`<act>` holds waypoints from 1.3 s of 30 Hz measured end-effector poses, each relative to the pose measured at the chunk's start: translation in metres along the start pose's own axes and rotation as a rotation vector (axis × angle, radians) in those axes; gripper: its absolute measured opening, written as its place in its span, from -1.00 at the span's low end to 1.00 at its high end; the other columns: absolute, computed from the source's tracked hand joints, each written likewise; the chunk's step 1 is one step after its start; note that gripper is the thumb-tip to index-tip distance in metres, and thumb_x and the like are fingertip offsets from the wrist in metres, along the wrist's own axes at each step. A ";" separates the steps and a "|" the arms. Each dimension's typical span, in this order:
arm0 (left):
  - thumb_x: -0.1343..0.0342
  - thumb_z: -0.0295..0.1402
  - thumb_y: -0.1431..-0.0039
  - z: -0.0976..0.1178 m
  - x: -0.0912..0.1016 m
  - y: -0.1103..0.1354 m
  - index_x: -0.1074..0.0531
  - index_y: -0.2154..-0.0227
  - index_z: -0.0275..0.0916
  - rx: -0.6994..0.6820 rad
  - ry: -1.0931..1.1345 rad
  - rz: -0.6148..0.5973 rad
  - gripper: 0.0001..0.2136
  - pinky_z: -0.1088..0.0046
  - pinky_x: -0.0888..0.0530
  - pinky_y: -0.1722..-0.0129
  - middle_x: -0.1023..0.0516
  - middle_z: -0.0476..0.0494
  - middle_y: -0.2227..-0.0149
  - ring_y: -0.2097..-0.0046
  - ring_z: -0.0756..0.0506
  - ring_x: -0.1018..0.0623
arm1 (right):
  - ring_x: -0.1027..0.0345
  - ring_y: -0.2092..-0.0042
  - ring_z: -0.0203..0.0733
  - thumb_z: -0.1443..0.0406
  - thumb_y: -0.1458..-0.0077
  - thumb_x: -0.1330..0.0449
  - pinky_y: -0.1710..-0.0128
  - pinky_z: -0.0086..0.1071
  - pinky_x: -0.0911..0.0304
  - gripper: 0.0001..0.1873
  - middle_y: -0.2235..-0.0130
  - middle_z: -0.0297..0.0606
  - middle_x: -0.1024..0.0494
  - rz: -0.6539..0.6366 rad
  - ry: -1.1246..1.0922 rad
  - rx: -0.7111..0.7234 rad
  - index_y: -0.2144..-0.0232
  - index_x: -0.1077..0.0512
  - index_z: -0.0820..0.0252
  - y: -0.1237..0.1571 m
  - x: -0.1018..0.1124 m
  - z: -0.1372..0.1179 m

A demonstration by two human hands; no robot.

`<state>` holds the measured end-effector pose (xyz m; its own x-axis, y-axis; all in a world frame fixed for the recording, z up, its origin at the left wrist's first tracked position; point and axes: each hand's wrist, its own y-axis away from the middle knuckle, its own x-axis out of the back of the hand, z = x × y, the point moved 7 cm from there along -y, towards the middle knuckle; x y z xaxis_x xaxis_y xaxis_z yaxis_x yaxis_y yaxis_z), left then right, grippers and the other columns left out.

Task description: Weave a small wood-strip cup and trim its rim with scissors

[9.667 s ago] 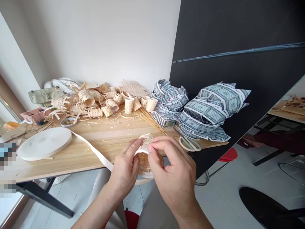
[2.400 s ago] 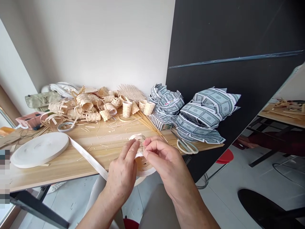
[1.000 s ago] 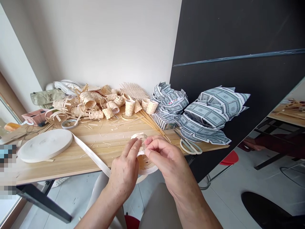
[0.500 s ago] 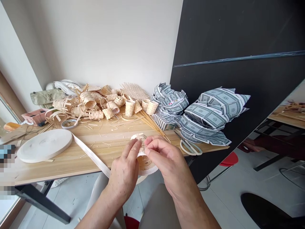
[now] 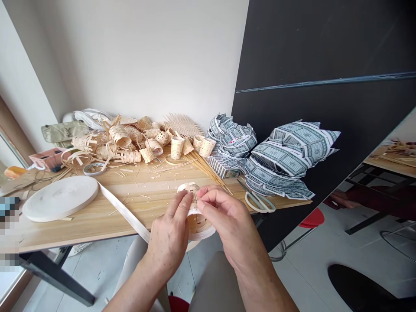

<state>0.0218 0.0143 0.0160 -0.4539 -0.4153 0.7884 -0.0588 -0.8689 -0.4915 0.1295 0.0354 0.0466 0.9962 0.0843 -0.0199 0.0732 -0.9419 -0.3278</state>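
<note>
A small woven basket [image 5: 199, 227] with a white band round its rim is tilted toward me, just off the table's front edge. My left hand [image 5: 170, 227] is closed round its left side, fingers lying over the woven wall. The fingertips of my right hand [image 5: 224, 212] pinch together at the basket's upper rim; what exactly lies between them is too small to make out. A flat white ribbon [image 5: 123, 212] runs from a wide white roll [image 5: 60, 197] on the table down behind my left wrist.
Woven tubes and cups [image 5: 120, 136] are heaped along the wall. Thin sticks [image 5: 211, 171] and scissors [image 5: 260, 201] lie on the right. Folded-card structures [image 5: 282, 160] stand beside a black panel [image 5: 325, 47]. A tape roll [image 5: 94, 168] lies left. A red stool [image 5: 312, 218] stands right.
The basket's rim has tipped very slightly between my hands. Both hands keep nearly the same hold, and the view has shifted a little.
</note>
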 end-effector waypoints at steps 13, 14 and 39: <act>0.19 -0.64 -0.06 0.000 -0.003 0.001 -0.20 -0.11 -0.12 0.019 -0.098 -0.076 -0.46 0.44 -0.53 0.41 -0.27 -0.14 -0.17 0.19 -0.11 -0.58 | -0.29 0.22 -0.18 0.23 0.12 -0.15 0.26 -0.37 -0.24 -0.86 0.29 -0.26 -0.42 0.002 0.089 0.016 0.57 -0.34 0.19 0.002 0.002 0.001; 0.20 -0.63 -0.06 0.000 -0.003 0.001 -0.21 -0.11 -0.13 0.019 -0.100 -0.079 -0.47 0.43 -0.53 0.42 -0.27 -0.15 -0.17 0.19 -0.12 -0.58 | -0.29 0.22 -0.18 0.23 0.12 -0.15 0.25 -0.37 -0.23 -0.87 0.29 -0.26 -0.42 0.005 0.094 0.014 0.57 -0.34 0.19 0.003 0.002 0.001; 0.19 -0.64 -0.06 0.001 -0.004 0.001 -0.19 -0.11 -0.12 0.006 -0.135 -0.091 -0.46 0.39 -0.55 0.44 -0.26 -0.09 -0.17 0.27 -0.12 -0.60 | -0.31 0.17 -0.25 0.32 0.01 -0.10 0.19 -0.42 -0.23 -0.87 0.26 -0.32 -0.45 -0.091 0.105 0.119 0.44 -0.46 0.12 0.006 0.000 -0.004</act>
<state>0.0246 0.0145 0.0123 -0.3234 -0.3664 0.8725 -0.0885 -0.9063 -0.4134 0.1303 0.0282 0.0486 0.9856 0.1269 0.1119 0.1634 -0.8864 -0.4331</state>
